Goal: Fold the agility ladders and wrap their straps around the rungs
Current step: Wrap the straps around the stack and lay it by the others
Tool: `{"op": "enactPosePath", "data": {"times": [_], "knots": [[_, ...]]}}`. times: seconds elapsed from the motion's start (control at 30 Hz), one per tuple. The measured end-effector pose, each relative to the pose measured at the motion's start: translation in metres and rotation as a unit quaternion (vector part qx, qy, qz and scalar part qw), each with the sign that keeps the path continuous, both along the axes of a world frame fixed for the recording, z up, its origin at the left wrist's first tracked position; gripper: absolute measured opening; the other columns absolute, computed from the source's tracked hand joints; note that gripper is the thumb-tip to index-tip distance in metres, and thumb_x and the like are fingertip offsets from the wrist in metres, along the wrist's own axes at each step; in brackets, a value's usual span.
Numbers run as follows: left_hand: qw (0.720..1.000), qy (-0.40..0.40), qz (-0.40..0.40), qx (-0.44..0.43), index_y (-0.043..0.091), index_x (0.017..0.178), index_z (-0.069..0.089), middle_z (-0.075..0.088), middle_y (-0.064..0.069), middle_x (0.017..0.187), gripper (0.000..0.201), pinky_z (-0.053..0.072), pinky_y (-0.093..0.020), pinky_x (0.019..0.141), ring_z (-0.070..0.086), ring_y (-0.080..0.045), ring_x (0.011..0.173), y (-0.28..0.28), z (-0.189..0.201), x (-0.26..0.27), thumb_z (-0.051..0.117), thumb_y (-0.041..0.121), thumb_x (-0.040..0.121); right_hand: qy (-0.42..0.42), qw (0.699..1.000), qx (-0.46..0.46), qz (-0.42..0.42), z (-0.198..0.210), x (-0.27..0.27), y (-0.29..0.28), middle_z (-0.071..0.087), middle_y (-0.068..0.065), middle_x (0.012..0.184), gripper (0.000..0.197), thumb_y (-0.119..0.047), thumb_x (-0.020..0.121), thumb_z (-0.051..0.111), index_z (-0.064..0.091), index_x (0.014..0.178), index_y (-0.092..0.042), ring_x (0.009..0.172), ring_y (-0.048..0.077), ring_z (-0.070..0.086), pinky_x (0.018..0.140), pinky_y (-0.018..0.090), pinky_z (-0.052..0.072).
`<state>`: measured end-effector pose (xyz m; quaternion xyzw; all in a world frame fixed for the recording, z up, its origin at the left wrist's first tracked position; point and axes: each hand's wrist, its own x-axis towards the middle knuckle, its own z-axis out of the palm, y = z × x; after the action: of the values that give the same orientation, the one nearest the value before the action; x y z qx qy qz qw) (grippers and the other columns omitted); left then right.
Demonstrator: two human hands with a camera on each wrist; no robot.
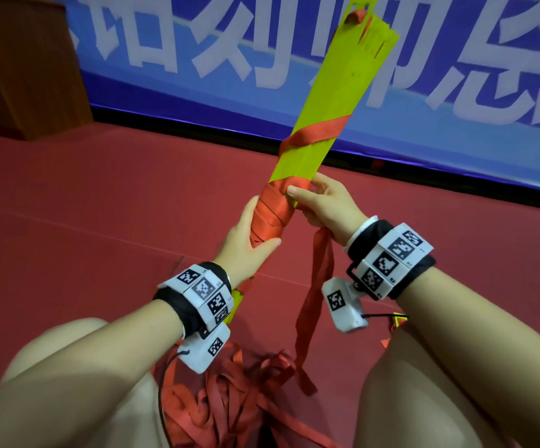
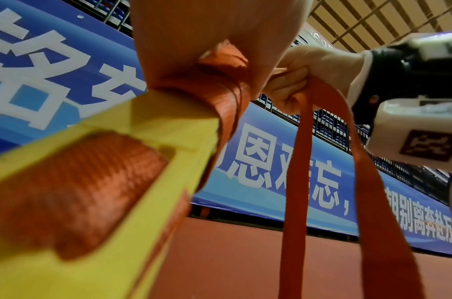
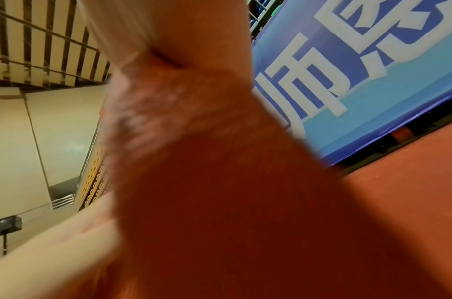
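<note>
A stack of yellow-green ladder rungs (image 1: pixel 336 92) is held tilted up and to the right, its near end (image 2: pixel 133 161) close to the left wrist camera. Red strap (image 1: pixel 270 215) is wound tightly round its lower part, with one looser turn (image 1: pixel 313 132) higher up. My left hand (image 1: pixel 246 240) grips the wrapped lower end. My right hand (image 1: pixel 323 202) grips the strap beside the bundle, thumb pressed on the top winding. The free strap (image 1: pixel 313 302) hangs from that hand to the floor, also seen as a strap (image 2: pixel 319 161) below the right hand (image 2: pixel 304 81). A blurred strap (image 3: pixel 232 192) fills the right wrist view.
A loose heap of red strap (image 1: pixel 239 392) lies on the red floor (image 1: pixel 100 205) between my knees. A blue banner (image 1: pixel 197 59) with white characters runs along the back. A wooden box (image 1: pixel 19 66) stands at the far left.
</note>
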<state>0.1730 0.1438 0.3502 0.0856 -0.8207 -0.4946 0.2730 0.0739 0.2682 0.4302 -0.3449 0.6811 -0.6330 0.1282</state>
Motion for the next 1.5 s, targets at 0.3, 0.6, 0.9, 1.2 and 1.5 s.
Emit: {"op": "enactPosePath", "data": {"times": [0.3, 0.6, 0.9, 1.2, 1.5], "knots": [[0.992, -0.055, 0.079, -0.086, 0.037, 0.152, 0.014, 0.052, -0.011, 0.136, 0.087, 0.045, -0.044, 0.095, 0.052, -0.034, 0.121, 0.011, -0.006, -0.009, 0.069, 0.031, 0.085, 0.074, 0.982, 0.008, -0.171, -0.025, 0.006, -0.019, 0.064, -0.004, 0.09, 0.049, -0.032, 0.087, 0.067, 0.043, 0.13, -0.022, 0.066, 0.008, 0.056, 0.068, 0.03, 0.047], [0.995, -0.009, -0.053, 0.079, 0.034, 0.133, 0.036, 0.057, 0.001, 0.103, 0.058, 0.043, -0.01, 0.076, 0.059, -0.002, 0.086, 0.015, 0.001, -0.001, 0.064, 0.016, 0.086, -0.05, 0.986, -0.115, -0.114, -0.016, 0.006, -0.011, 0.054, -0.003, 0.071, 0.031, -0.003, 0.094, 0.054, 0.052, 0.119, -0.021, 0.037, -0.003, 0.045, 0.043, 0.009, 0.034], [0.99, 0.046, -0.098, 0.09, 0.033, 0.152, 0.012, 0.036, 0.035, 0.135, 0.086, 0.034, -0.005, 0.098, 0.043, 0.022, 0.117, 0.013, 0.008, 0.012, 0.061, 0.029, 0.081, -0.104, 0.982, -0.122, 0.102, -0.003, -0.001, -0.006, 0.053, -0.003, 0.071, 0.046, -0.008, 0.095, 0.052, 0.043, 0.14, -0.014, 0.046, 0.006, 0.031, 0.041, 0.015, 0.03], [0.998, 0.035, -0.035, 0.024, 0.027, 0.151, 0.016, 0.051, 0.019, 0.112, 0.079, 0.036, 0.003, 0.077, 0.055, 0.001, 0.084, 0.015, -0.002, 0.006, 0.059, 0.001, 0.091, -0.042, 0.998, 0.032, 0.027, 0.0, -0.003, -0.003, 0.052, 0.001, 0.065, 0.02, -0.023, 0.095, 0.058, 0.063, 0.109, -0.011, 0.037, 0.008, 0.033, 0.037, 0.016, 0.027], [0.999, -0.041, 0.019, 0.004, 0.032, 0.153, 0.009, 0.06, -0.009, 0.118, 0.08, 0.051, -0.038, 0.085, 0.063, -0.031, 0.096, 0.023, -0.006, -0.006, 0.057, 0.012, 0.093, 0.037, 0.988, 0.059, -0.136, -0.013, -0.007, -0.015, 0.061, 0.002, 0.077, 0.033, -0.022, 0.09, 0.064, 0.061, 0.121, -0.009, 0.034, -0.002, 0.046, 0.038, 0.015, 0.033]]}}
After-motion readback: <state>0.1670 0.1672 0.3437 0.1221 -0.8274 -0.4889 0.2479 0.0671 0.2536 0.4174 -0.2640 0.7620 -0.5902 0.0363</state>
